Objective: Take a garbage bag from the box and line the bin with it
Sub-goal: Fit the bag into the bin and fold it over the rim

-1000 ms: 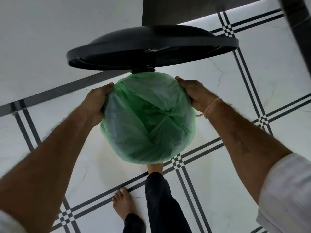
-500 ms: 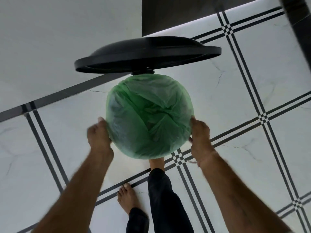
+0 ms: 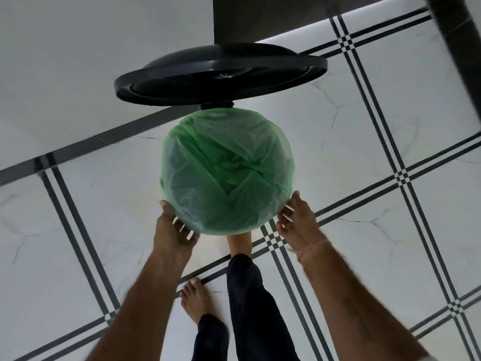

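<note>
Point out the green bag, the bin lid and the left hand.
green bag [image 3: 226, 173], head view, middle of the crumpled plastic.
bin lid [image 3: 221, 74], head view, its dark underside.
left hand [image 3: 171, 231], head view, back of the hand.

Thin green plastic film for the garbage bag, translucent, crinkled and creased, with a faint soft sheen on the folds. Hard black plastic for the lid, smooth and moulded, with a dull satin gloss along the rim. Polished marble-look tile on the floor, white with fine grey veins, glossy, crossed by black stripes of the same smooth finish. Matt white paint on the wall, flat and even. Dark matt panel at the top, material unclear. Dark cloth on the trouser leg, matt, slightly creased. 1 thin pale thread at the wrist of the right hand, dull and fibrous.
</note>
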Tool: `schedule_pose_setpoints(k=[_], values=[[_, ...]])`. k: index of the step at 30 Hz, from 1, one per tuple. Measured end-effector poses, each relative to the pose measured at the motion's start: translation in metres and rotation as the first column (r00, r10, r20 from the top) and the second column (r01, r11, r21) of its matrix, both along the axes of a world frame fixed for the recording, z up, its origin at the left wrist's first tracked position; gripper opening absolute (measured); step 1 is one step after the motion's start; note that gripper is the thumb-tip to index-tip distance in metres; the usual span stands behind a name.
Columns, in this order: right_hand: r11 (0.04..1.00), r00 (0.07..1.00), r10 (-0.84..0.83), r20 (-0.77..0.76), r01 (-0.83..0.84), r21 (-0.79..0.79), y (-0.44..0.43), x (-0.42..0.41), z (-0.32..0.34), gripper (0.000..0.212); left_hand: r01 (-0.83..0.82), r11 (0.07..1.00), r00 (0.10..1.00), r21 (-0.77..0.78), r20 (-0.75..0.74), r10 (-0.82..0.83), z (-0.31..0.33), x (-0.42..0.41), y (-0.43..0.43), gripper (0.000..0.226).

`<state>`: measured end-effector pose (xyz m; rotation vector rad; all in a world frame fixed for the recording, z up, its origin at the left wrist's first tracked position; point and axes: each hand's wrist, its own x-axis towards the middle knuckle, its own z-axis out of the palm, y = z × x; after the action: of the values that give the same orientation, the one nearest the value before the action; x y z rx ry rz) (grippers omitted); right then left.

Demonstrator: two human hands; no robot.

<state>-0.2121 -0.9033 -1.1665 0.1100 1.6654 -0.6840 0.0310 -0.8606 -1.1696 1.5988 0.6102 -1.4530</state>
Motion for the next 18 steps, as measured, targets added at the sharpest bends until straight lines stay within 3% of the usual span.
schedule_pose_setpoints(k=[4,10,14,18], values=[[0.994,0.983,-0.107,0.148,0.107,0.005,0.01,0.015,-0.003,0.042,-0.163,0.986,0.985,-0.043,-0.061,0.16,0.0,-0.011,0.002,0.039],[0.978,0.97,-0.203,0.135,0.206,-0.012,0.011,0.024,-0.013,0.049,-0.305,0.952,0.952,-0.001,-0.011,0.305,-0.009,-0.02,0.001,0.033],[0.98,0.979,-0.19,0.071,0.185,0.067,0.019,0.02,-0.011,0.058,-0.164,0.953,0.986,0.255,0.006,0.169,-0.005,-0.024,0.012,0.032],[0.971,0.961,-0.23,0.156,0.215,0.103,0.024,0.031,-0.006,0.057,-0.261,0.955,0.947,0.143,-0.152,0.282,-0.001,-0.035,0.018,0.033]])
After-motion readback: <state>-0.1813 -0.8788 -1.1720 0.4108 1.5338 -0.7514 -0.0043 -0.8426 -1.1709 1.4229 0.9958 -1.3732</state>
